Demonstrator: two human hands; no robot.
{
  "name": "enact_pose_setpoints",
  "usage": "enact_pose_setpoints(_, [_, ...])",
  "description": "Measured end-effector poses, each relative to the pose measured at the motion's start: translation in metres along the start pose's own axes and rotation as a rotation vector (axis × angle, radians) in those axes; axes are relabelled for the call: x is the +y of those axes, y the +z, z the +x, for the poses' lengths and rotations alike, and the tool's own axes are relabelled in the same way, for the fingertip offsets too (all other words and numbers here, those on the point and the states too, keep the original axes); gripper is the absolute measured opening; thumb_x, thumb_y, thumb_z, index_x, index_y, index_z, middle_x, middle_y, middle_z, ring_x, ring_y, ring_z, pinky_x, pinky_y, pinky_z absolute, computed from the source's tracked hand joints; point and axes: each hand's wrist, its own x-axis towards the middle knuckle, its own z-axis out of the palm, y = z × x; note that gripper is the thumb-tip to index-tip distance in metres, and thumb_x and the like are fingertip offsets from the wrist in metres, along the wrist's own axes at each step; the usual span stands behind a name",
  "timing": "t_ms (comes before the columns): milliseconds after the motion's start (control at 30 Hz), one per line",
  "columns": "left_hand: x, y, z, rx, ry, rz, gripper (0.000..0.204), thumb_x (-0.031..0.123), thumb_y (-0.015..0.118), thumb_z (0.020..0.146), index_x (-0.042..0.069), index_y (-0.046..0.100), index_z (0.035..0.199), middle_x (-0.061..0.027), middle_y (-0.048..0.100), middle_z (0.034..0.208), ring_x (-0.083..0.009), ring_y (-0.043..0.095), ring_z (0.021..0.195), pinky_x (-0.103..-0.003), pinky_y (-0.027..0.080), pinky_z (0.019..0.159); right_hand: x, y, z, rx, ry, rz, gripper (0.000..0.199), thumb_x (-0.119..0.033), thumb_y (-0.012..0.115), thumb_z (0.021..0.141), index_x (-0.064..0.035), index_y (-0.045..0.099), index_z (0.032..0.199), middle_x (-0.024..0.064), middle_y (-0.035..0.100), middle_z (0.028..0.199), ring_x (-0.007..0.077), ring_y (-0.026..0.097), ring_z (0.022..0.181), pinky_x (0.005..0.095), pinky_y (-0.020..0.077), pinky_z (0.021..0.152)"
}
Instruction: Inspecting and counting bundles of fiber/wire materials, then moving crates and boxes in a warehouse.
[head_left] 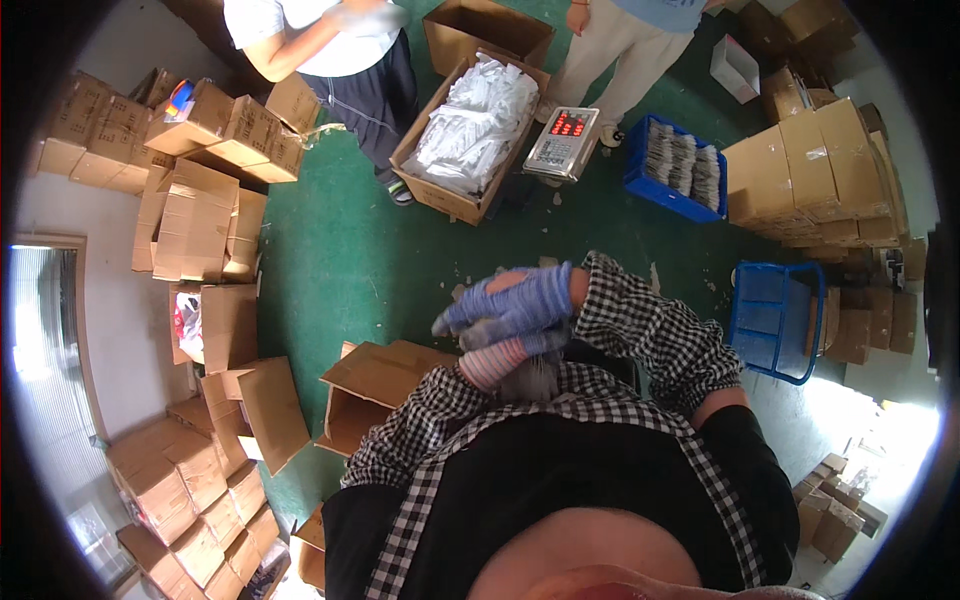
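In front of my chest my two gloved hands meet. My right hand [515,300] wears a blue knit glove, with a bare patch of skin showing on its back. Its fingers stretch out to the left, across the other hand, a little blurred. My left hand [493,360], in a glove with a pink-and-white striped cuff, lies beneath it. Most of its fingers are hidden, so I cannot see whether it holds anything. A pale grey, streaky thing [530,382] shows just below the hands, too blurred to name. Checked sleeves cover both forearms.
Ahead stand a carton [450,200] of white wrapped pieces, a scale [565,145] with a red display, and a blue crate [715,205] of bundled grey items. Two people stand behind them. An open carton [390,370] sits left of my hands; a blue-framed cart [775,320] stands right.
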Motion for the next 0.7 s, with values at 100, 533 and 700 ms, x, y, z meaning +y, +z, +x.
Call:
enact_pose_setpoints(100, [0.005, -0.024, -0.021, -0.015, -0.080, -0.130, 0.043, 0.016, 0.069, 0.086, 0.001, 0.055, 0.123, -0.0090, 0.063, 0.112, -0.0191, 0.060, 0.106, -0.034, 0.050, 0.090, 0.027, 0.020, 0.012, -0.109, -0.049, -0.025, 0.053, -0.043, 0.050, 0.096, -0.0071, 0.051, 0.135, 0.0151, 0.060, 0.127, 0.0297, 0.056, 0.118, 0.0402, 0.0424, 0.102])
enact_pose_setpoints(533, [0.028, 0.015, 0.069, -0.092, -0.385, -0.720, 0.056, 0.014, 0.069, 0.085, 0.003, 0.045, 0.134, -0.0088, 0.063, 0.114, -0.0197, 0.061, 0.106, -0.033, 0.050, 0.093, -0.023, 0.010, -0.001, -0.154, -0.031, -0.049, 0.056, -0.043, 0.053, 0.093, -0.0103, 0.050, 0.137, 0.0179, 0.054, 0.133, 0.0335, 0.054, 0.120, 0.0411, 0.0426, 0.103])
enact_pose_setpoints(700, [0.040, 0.010, 0.080, -0.115, -0.481, -0.882, 0.060, 0.014, 0.069, 0.085, 0.003, 0.042, 0.138, -0.0087, 0.062, 0.114, -0.0199, 0.061, 0.107, -0.033, 0.050, 0.094, 0.048, -0.015, 0.020, 0.045, -0.857, 0.071, 0.059, -0.045, 0.057, 0.091, -0.0109, 0.047, 0.138, 0.0302, 0.040, 0.140, 0.0422, 0.056, 0.115, 0.0459, 0.0479, 0.096])
